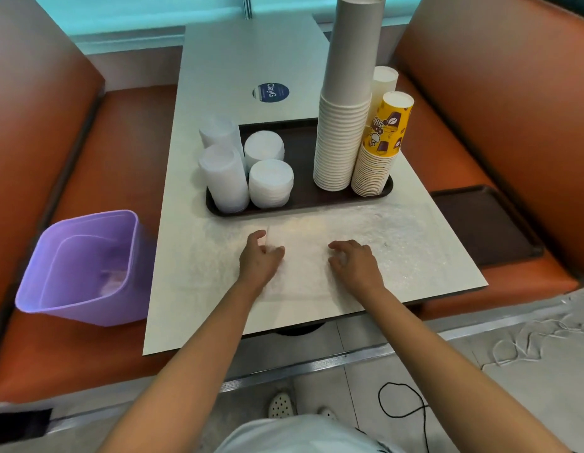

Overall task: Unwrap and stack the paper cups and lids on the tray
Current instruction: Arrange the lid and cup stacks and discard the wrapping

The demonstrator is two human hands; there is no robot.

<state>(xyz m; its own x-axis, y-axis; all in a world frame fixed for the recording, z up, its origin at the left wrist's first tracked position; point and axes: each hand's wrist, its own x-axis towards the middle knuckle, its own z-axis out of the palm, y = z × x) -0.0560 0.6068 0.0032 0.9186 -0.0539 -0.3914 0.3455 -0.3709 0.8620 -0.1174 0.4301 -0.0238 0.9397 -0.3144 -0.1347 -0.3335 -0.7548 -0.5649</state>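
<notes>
A pale grey desk (218, 76) stands between two orange booth seats, its far end toward a teal wall. A dark tray (303, 197) lies across the middle of the desk, its long near rim parallel to the desk's near edge. At the tray's left end stand four stacks of white lids (271, 183): two taller ones at the left rim, seemingly in clear wrap, and two shorter bare ones just beside them. At the tray's right end rises a tall stack of white paper cups (344, 138), upside down, with a shorter stack of yellow printed cups (382, 148) touching it at the tray's near right corner, and another white stack behind that.

Between the tray and the desk's near edge lies a sheet of clear plastic wrap (365, 237), flat and crinkled. Both hands rest on it: the left hand (259, 259) with curled fingers pinching the film, the right hand (357, 263) likewise bunching it under bent fingers.

A round blue sticker (271, 92) sits on the desk beyond the tray. A purple bin (84, 266) leans on the left seat against the desk's left edge. A second dark tray (486, 223) lies on the right seat. Cords trail over the tiled floor.
</notes>
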